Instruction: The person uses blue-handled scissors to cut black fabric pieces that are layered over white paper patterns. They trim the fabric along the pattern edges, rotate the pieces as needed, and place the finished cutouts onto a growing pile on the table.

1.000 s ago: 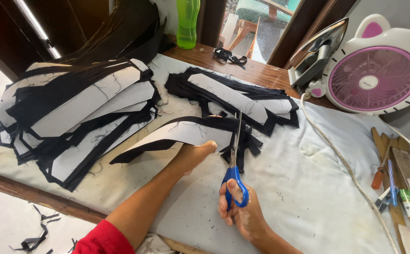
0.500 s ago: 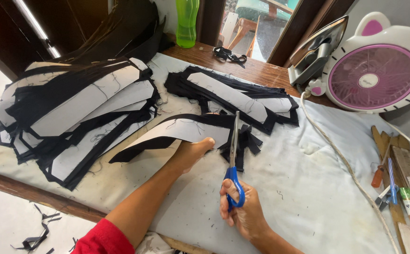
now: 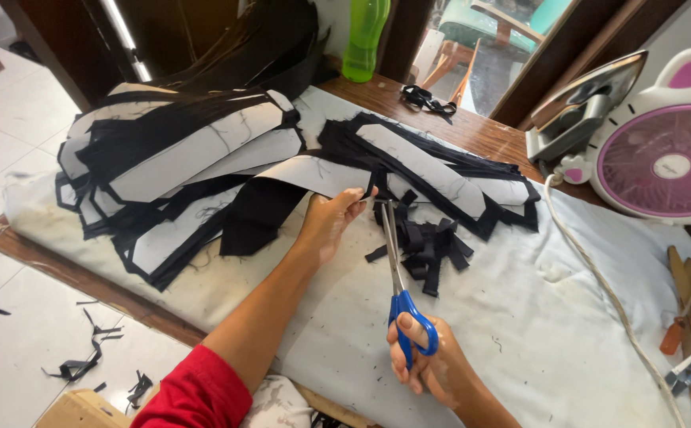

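Pale cloth covers the wooden desk (image 3: 472,131), and it is crowded with stacks of black fabric pieces backed with white paper patterns. From where I stand, the right hand (image 3: 428,361) is closed around the blue handles of a pair of scissors (image 3: 399,269), thumb and fingers threaded through the loops, wrist low near the desk's front edge. The long blades point away from the person and stand a little apart, their tips right at the edge of the piece being worked on.

The left hand (image 3: 331,222) reaches forward with the arm stretched out across the cloth, a red sleeve (image 3: 195,392) showing at the upper arm. Its fingers are pinched lightly on the edge of a white pattern piece (image 3: 313,174) with black fabric (image 3: 258,214) beneath it, holding it up just beside the scissor tips. The hand is partly closed, gripping only that edge.

Just right of the blades lies a small heap of black offcuts (image 3: 428,246). A large pile of cut pieces (image 3: 171,166) sits to the left, another pile (image 3: 440,166) lies behind the hands. Farther back stand a green bottle (image 3: 365,40) and a clothes iron (image 3: 583,111), with a pink and white fan (image 3: 666,158) at the right. Black scraps (image 3: 84,361) lie on the tiled floor
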